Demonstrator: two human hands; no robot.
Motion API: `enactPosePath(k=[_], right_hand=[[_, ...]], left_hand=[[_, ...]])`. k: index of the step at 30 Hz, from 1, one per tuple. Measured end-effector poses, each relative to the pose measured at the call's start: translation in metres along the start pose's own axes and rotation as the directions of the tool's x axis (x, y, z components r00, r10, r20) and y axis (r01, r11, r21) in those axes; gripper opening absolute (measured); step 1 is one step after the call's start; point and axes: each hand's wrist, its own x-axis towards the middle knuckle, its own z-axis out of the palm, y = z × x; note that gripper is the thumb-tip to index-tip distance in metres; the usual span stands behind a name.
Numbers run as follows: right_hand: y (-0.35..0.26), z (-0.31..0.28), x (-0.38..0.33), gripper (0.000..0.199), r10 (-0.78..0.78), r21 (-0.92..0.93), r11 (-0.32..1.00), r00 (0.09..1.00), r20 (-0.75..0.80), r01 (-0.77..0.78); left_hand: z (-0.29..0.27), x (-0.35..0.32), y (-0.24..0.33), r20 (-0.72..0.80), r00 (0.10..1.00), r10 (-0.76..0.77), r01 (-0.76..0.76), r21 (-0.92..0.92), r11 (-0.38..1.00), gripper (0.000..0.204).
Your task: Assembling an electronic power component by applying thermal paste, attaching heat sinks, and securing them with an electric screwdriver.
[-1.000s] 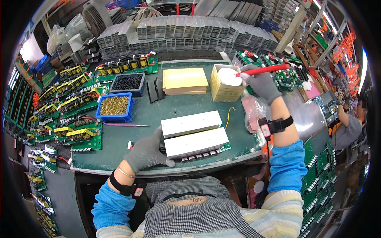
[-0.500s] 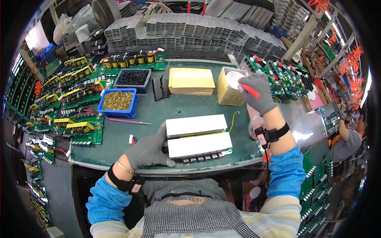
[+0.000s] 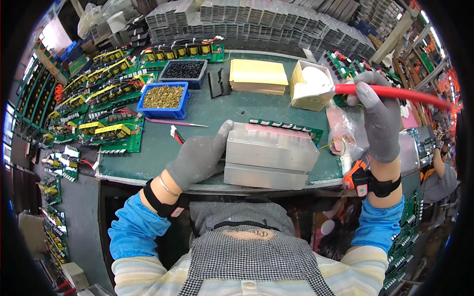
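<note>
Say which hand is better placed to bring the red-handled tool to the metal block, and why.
Probably the right hand: it holds the red-handled tool, while the left hand holds the metal block.

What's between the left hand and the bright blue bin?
Head view: a slim purple tool and a white-tipped wire lie between the left hand and the bin.

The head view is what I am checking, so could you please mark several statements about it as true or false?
1. The right hand holds a red stick. True.
2. The left hand holds the purple stick. False: it touches the left end of the metal block.
3. The blue tray contains small gold-coloured pieces. True.
4. The yellow stack is right of the cardboard box. False: it is left of the box.
</note>
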Motion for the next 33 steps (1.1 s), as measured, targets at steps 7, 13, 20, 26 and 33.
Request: enactPosePath(k=[7, 13, 20, 26, 33], right_hand=[[-0.004, 0.067, -0.004, 0.026, 0.262, 0.066, 0.952, 0.905, 0.336, -0.3], [-0.003, 0.087, 0.001, 0.026, 0.27, 0.014, 0.954, 0.875, 0.401, -0.301], [-0.006, 0.091, 0.007, 0.028, 0.285, -0.105, 0.958, 0.845, 0.452, -0.267], [-0.012, 0.084, 0.013, 0.024, 0.329, -0.134, 0.944, 0.818, 0.471, -0.302], [-0.006, 0.052, 0.014, 0.021, 0.37, -0.17, 0.929, 0.801, 0.471, -0.329]], left_hand=[[0.012, -0.011, 0.003, -0.141, 0.989, 0.037, -0.04, -0.017, 0.999, 0.097], [0.014, -0.014, 0.001, -0.15, 0.987, 0.051, -0.056, -0.034, 0.998, 0.095], [0.014, -0.013, 0.001, -0.096, 0.995, 0.031, -0.035, -0.041, 0.999, 0.094], [0.01, -0.011, 0.004, -0.065, 0.998, -0.021, 0.019, -0.026, 0.999, 0.096], [0.009, -0.01, 0.007, -0.103, 0.995, -0.011, 0.007, -0.039, 0.999, 0.093]])
